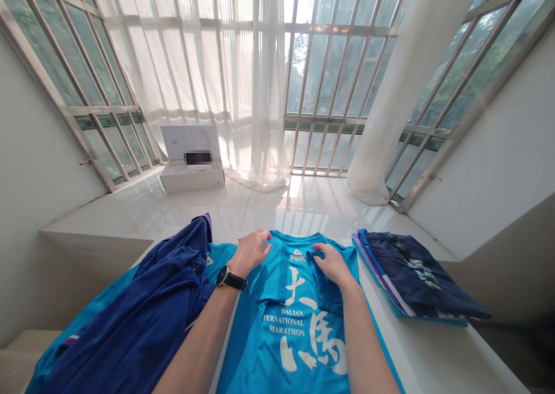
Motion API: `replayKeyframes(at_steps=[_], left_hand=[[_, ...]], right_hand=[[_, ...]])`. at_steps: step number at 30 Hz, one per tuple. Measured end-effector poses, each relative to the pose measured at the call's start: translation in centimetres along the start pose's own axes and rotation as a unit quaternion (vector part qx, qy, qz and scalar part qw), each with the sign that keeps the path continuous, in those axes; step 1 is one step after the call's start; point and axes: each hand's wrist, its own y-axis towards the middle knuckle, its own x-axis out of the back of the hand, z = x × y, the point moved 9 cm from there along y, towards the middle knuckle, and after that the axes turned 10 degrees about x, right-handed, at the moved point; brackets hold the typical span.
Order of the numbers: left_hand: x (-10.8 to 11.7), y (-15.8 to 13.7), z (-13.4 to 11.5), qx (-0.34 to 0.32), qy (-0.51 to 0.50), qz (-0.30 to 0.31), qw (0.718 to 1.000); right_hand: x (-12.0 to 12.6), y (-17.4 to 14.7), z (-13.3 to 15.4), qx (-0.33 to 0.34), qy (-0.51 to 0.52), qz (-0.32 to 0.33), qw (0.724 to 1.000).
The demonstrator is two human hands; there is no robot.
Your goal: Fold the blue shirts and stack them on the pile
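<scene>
A bright blue T-shirt with white lettering lies in front of me, its collar pointing away and its sleeves folded inward over the chest. My left hand, with a black-strapped watch on the wrist, rests at the shirt's left shoulder by the collar, thumb and fingers apart. On the other side of the collar, my right hand pinches a fold of the shirt between thumb and fingers.
Rumpled dark blue clothing lies on the left over more bright blue fabric. Folded garments, a navy one on top, are stacked at the right. A white open box stands on the sill before barred windows and sheer curtains.
</scene>
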Motion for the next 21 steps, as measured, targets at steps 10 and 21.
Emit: replayKeyframes(at_steps=[10, 21], left_hand=[[-6.2, -4.4, -10.4, -0.145, -0.055, 0.152, 0.976], [-6.8, -6.9, -13.7, -0.253, -0.061, 0.149, 0.954]], right_hand=[[0.2, 0.7, 0.9, 0.0, -0.018, -0.021, 1.0], [4.8, 2.5, -2.7, -0.019, -0.156, 0.079, 0.984]])
